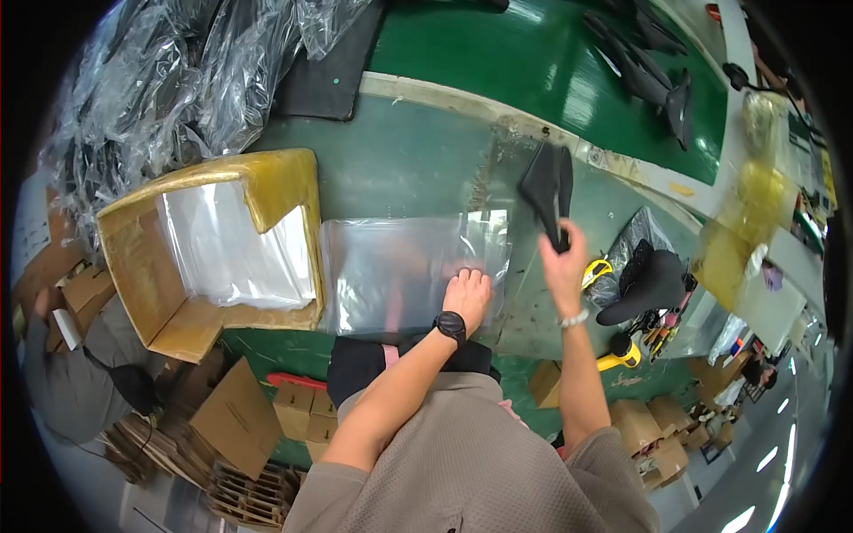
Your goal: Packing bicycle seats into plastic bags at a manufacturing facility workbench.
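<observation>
My right hand (563, 258) grips the narrow end of a black bicycle saddle (547, 185) and holds it above the green workbench (418, 151). My left hand (467, 293), with a black watch on the wrist, lies flat on a clear plastic bag (395, 271) spread on the bench, pressing near its right edge. The saddle hangs just to the right of that bag's edge.
A yellow foam-lined box (151, 293) holding clear bags stands at the left. Bagged black parts (169, 89) pile at the back left. Another saddle (651, 282) rests at the right, more saddles (649, 71) at the back. Cardboard boxes (240, 417) lie on the floor; a person sits at far left.
</observation>
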### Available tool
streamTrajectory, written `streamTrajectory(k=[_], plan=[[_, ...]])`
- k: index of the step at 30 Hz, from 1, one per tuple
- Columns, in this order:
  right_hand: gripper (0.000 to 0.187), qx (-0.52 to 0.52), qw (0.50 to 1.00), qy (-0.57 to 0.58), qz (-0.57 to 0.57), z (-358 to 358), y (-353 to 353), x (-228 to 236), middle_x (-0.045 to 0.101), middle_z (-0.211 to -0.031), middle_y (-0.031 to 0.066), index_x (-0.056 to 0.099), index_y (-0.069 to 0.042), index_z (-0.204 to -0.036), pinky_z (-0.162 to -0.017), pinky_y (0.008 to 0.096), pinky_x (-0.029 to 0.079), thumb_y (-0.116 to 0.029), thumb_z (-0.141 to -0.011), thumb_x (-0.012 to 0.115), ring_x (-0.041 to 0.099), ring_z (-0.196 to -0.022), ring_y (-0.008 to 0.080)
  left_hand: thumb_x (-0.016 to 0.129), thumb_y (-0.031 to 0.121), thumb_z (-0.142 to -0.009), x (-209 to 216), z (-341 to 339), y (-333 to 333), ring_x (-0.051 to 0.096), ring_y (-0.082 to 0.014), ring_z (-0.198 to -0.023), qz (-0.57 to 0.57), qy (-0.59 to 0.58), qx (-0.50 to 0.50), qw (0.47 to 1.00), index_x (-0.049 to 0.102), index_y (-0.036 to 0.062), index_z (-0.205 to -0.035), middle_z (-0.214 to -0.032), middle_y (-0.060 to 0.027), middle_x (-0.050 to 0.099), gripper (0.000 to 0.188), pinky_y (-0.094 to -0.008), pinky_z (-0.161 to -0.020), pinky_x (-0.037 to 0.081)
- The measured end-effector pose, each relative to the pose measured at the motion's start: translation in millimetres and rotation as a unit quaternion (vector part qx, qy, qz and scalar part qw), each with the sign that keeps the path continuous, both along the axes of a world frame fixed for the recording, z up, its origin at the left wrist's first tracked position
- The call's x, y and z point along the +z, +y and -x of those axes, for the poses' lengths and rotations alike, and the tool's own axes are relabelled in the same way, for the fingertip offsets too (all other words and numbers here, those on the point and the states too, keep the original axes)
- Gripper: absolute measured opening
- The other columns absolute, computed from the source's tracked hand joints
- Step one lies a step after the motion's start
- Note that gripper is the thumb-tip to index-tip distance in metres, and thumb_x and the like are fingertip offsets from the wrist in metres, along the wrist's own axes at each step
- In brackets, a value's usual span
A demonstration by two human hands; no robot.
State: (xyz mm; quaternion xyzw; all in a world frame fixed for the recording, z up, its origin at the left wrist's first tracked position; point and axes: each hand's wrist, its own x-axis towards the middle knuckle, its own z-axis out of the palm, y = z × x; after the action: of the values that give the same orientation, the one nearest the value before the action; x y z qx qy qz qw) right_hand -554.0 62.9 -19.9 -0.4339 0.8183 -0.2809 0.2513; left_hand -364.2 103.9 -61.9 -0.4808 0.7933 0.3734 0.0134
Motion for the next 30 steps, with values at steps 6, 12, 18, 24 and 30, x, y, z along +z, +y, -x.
streamTrajectory(k=[6,12,18,24,30], plan=[[0.046,-0.161,0.987,-0.022,0.011,-20,99,10,0.061,-0.096,0.0137,0.048,-0.001,-0.116,-0.075,0.0362,0.05,-0.014,-0.079,0.072,0.061,-0.083,0.0252,0.055,0.016,-0.088,-1,-16,3,0.056,-0.0291,-0.083,-0.012,0.079,-0.023,0.997,0.06,0.0045,-0.083,-0.082,-0.0118,0.057,0.014,-0.0405,-0.074,0.048],[0.038,-0.233,0.859,-0.449,-0.08,-16,116,33,0.058,-0.074,0.0017,0.048,-0.005,-0.119,-0.045,0.022,0.043,-0.014,-0.087,0.067,0.052,-0.052,0.0076,0.05,0.02,-0.093,-12,-30,4,0.066,-0.0277,-0.089,-0.266,0.105,0.127,0.95,0.064,-0.0014,-0.106,-0.095,-0.0141,0.068,0.029,-0.0328,-0.079,0.051],[0.072,0.089,0.99,-0.11,-0.01,-61,128,73,0.064,-0.103,0.0271,0.035,-0.004,-0.142,-0.07,0.0404,0.053,-0.015,-0.08,0.07,0.064,-0.089,0.0427,0.05,0.016,-0.094,-32,-33,19,0.062,-0.0141,-0.081,-0.331,0.181,0.21,0.902,0.063,-0.0035,-0.099,-0.083,-0.0062,0.065,0.024,-0.029,-0.074,0.05],[0.066,0.231,0.964,0.053,-0.121,-76,146,58,0.06,-0.086,0.0156,0.037,-0.011,-0.142,-0.058,0.0457,0.049,-0.015,-0.083,0.065,0.062,-0.069,0.0371,0.046,0.015,-0.094,-40,-43,17,0.06,-0.0161,-0.071,-0.347,0.187,0.285,0.873,0.062,-0.0015,-0.092,-0.081,-0.0058,0.064,0.023,-0.0273,-0.065,0.049],[0.068,0.22,0.957,0.098,-0.161,-79,142,64,0.054,-0.078,0.0137,0.031,-0.016,-0.145,-0.055,0.0466,0.047,-0.016,-0.084,0.063,0.059,-0.062,0.0349,0.047,0.018,-0.096,21,-60,-22,0.059,-0.0101,-0.069,-0.421,0.354,0.562,0.618,0.057,0.0111,-0.091,-0.079,0.0003,0.062,0.013,-0.026,-0.064,0.048]])
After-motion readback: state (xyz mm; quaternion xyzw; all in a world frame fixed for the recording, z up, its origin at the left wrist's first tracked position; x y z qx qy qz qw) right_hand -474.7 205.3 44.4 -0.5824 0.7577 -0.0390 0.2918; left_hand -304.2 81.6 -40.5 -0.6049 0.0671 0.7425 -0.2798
